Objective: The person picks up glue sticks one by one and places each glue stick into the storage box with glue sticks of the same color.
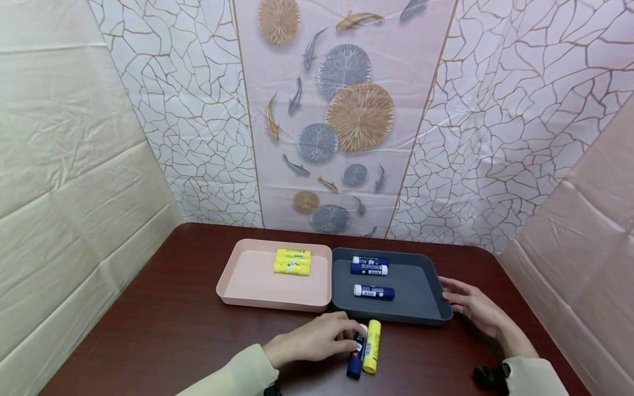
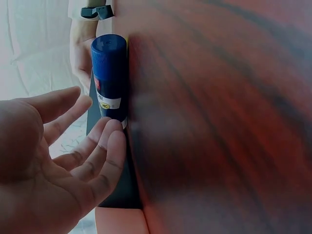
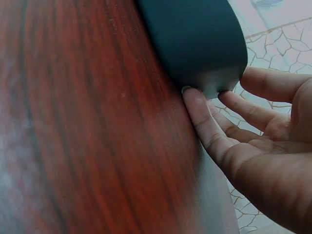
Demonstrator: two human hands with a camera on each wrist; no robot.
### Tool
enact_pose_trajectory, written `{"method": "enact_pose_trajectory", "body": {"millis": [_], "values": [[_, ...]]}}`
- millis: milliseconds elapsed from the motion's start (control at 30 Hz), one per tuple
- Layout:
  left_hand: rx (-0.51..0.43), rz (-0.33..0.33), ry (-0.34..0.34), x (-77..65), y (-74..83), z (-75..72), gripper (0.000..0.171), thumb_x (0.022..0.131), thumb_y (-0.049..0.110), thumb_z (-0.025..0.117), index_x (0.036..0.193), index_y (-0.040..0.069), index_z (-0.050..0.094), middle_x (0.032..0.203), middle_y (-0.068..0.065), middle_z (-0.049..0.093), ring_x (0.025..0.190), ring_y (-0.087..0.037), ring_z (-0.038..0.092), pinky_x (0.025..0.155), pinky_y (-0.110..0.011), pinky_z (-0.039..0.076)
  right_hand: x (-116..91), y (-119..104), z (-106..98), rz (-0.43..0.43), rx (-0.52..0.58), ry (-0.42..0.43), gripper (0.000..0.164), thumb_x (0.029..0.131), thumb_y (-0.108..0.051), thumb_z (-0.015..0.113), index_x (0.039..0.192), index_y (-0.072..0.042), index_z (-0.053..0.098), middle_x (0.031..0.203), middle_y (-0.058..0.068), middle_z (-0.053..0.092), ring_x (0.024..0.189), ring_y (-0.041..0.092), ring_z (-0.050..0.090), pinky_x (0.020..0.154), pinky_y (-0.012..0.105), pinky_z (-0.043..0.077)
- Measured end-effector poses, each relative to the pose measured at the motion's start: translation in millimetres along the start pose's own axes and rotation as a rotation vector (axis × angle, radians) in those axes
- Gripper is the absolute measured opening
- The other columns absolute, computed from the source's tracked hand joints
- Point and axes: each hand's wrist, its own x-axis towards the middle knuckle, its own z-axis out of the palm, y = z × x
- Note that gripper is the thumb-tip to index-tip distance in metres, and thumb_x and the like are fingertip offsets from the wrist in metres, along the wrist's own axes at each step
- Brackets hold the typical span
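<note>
A dark blue glue stick (image 1: 355,357) lies on the table in front of the trays, beside a yellow glue stick (image 1: 372,346). Over the blue one reaches my left hand (image 1: 322,336); the left wrist view shows its fingers bent loosely, with the tips right at the far end of the blue glue stick (image 2: 110,73) and the thumb apart from it. At the right side, the fingertips of my right hand (image 1: 477,308) touch the outer wall of the dark grey tray (image 3: 204,44). Three blue glue sticks (image 1: 375,292) lie inside that tray.
A pink tray (image 1: 247,283) adjoins the grey one on its left and holds several yellow glue sticks (image 1: 292,262) in a stack-like row. Both trays stand on a dark red wooden table (image 1: 163,330). Patterned cloth (image 1: 317,181) hangs behind and at the sides.
</note>
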Motion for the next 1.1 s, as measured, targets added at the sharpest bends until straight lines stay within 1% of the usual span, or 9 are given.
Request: {"method": "enact_pose_trajectory", "body": {"millis": [200,400,567,667,767,833,967,1033,1100], "values": [[0.026,-0.004,-0.016,0.9,-3.7,-0.3,0.025,0.107,0.030,0.062,0.130,0.027,0.072,0.100,0.012,0.056,0.083,0.004,0.053,0.073,-0.018,0.048,0.3,-0.1,-0.2,-0.002,0.003,0.000,0.071,0.109,-0.023,0.055,0.164,0.003,0.017,0.157,0.032,0.033,0.114,0.008,0.063,0.094,0.031,0.055],[-0.002,-0.037,-0.017,-0.2,-3.4,-2.6,0.024,0.106,0.029,0.063,0.128,0.027,0.072,0.101,0.013,0.056,0.082,0.003,0.054,0.073,-0.019,0.048,0.6,-0.9,-0.6,-0.007,0.001,-0.002,0.072,0.109,-0.024,0.056,0.164,0.003,0.017,0.159,0.033,0.031,0.114,0.007,0.063,0.095,0.031,0.055],[0.068,-0.040,0.022,-1.8,-3.9,-2.5,0.019,0.106,0.028,0.063,0.123,0.026,0.072,0.102,0.012,0.058,0.082,0.000,0.053,0.074,-0.020,0.047,-0.2,-1.3,-0.6,-0.011,-0.002,-0.003,0.072,0.109,-0.024,0.055,0.164,0.003,0.017,0.160,0.033,0.028,0.115,0.006,0.062,0.095,0.031,0.054],[0.105,-0.061,0.054,-2.1,-3.6,-1.4,0.014,0.106,0.029,0.063,0.117,0.026,0.072,0.099,0.013,0.057,0.082,-0.001,0.051,0.075,-0.021,0.046,-0.5,-1.0,-0.2,-0.010,-0.001,-0.004,0.072,0.109,-0.024,0.056,0.164,0.003,0.017,0.160,0.034,0.027,0.115,0.006,0.062,0.095,0.030,0.054],[0.100,-0.100,0.079,-1.8,-1.6,0.3,0.010,0.105,0.033,0.065,0.110,0.026,0.070,0.096,0.012,0.056,0.082,-0.003,0.051,0.074,-0.023,0.045,-0.8,-0.6,0.3,-0.008,0.002,-0.004,0.072,0.109,-0.024,0.056,0.164,0.003,0.017,0.161,0.034,0.027,0.115,0.006,0.062,0.095,0.030,0.054],[0.103,-0.134,0.090,-0.5,0.5,2.0,0.015,0.102,0.040,0.068,0.106,0.026,0.067,0.096,0.011,0.056,0.081,-0.004,0.051,0.073,-0.024,0.045,-1.0,-0.3,0.4,-0.009,-0.002,-0.002,0.072,0.109,-0.024,0.056,0.164,0.003,0.018,0.160,0.034,0.028,0.115,0.006,0.062,0.095,0.030,0.054],[0.121,-0.222,0.092,3.0,4.0,5.0,0.032,0.092,0.052,0.076,0.103,0.025,0.061,0.095,0.007,0.056,0.080,-0.008,0.051,0.071,-0.028,0.044,-1.1,0.4,0.2,-0.015,-0.015,0.004,0.072,0.109,-0.024,0.056,0.164,0.003,0.019,0.158,0.033,0.031,0.114,0.007,0.062,0.094,0.030,0.054],[0.121,-0.247,0.091,3.8,4.7,5.6,0.037,0.089,0.052,0.079,0.103,0.024,0.060,0.092,0.006,0.055,0.077,-0.009,0.050,0.068,-0.028,0.043,-1.1,0.6,0.2,-0.016,-0.019,0.006,0.072,0.109,-0.024,0.057,0.164,0.003,0.019,0.157,0.033,0.033,0.114,0.008,0.063,0.094,0.030,0.054],[0.110,-0.246,0.097,3.7,5.1,5.9,0.038,0.088,0.047,0.082,0.103,0.022,0.058,0.088,0.006,0.055,0.073,-0.008,0.051,0.063,-0.026,0.042,-1.1,0.6,0.2,-0.016,-0.020,0.007,0.072,0.109,-0.024,0.057,0.164,0.003,0.019,0.156,0.032,0.034,0.114,0.009,0.063,0.094,0.030,0.054]]}}
